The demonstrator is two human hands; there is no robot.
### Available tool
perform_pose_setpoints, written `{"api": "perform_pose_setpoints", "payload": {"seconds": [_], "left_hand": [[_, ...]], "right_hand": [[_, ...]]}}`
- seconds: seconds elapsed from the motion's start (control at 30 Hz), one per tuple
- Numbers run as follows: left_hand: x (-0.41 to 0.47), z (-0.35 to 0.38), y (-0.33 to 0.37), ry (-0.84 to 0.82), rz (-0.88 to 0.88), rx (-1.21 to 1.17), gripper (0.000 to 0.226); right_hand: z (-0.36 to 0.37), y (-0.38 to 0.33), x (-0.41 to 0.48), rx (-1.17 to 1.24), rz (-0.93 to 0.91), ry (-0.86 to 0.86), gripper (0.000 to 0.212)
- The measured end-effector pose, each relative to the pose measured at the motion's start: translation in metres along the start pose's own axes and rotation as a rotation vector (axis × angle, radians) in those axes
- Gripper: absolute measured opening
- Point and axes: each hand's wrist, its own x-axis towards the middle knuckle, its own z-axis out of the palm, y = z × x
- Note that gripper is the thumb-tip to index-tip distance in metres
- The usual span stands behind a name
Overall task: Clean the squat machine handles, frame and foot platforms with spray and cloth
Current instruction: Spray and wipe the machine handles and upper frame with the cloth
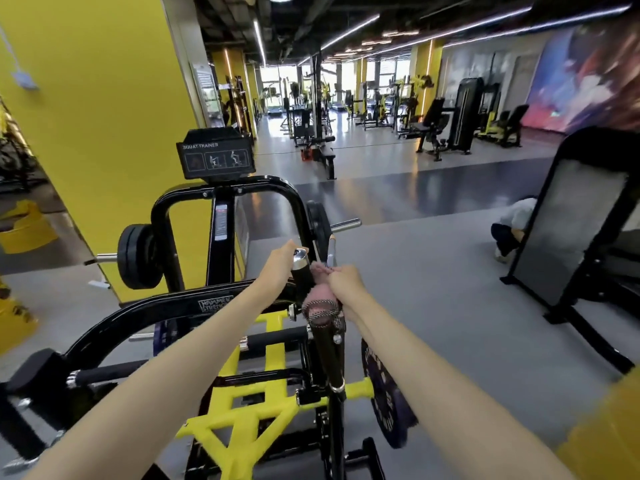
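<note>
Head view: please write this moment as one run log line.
phase: handle wipe | left hand: grips handle top | right hand: holds pink cloth around handle

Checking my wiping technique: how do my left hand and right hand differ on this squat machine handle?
The left hand grips the handle bare, beside its chrome cap; the right hand sits lower down. The left hand holds no cloth, while the right hand clutches a pink cloth round the grip. Both close on the same handle.

frame [159,216]: glossy black metal | handle [304,274]: chrome-capped, matt grip | cloth [320,301]: pink fabric
</note>
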Motion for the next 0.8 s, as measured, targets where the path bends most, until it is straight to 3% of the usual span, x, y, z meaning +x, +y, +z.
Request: {"api": "perform_pose_setpoints", "payload": {"seconds": [0.1,0.3,0.33,0.47,0.6,0.7,0.8], "left_hand": [[-0.008,-0.002,0.009,0.005,-0.008,0.105,0.04],[0.0,-0.023,0.013,-0.098,0.064,0.321,0.061],[0.001,-0.026,0.015,-0.077,0.108,0.299,0.058],[0.001,-0.035,0.027,0.131,0.245,0.075,0.036],[-0.006,-0.048,0.041,-0.067,0.091,-0.055,0.044],[-0.001,-0.064,0.032,-0.218,0.035,-0.178,0.032],[0.007,-0.068,0.015,-0.075,0.059,-0.088,0.017]], "right_hand": [[0.007,-0.027,0.006,-0.109,-0.051,0.042,0.027],[0.001,-0.063,-0.003,-0.223,-0.1,-0.018,0.005],[0.003,-0.067,-0.001,-0.181,-0.145,0.013,0.001],[0.024,-0.086,-0.005,-0.216,-0.323,0.048,0.019],[0.045,-0.099,-0.016,-0.31,-0.387,0.082,0.055],[0.052,-0.101,-0.02,-0.276,-0.383,0.084,0.049],[0.05,-0.091,-0.016,-0.421,-0.508,0.23,0.041]]}}
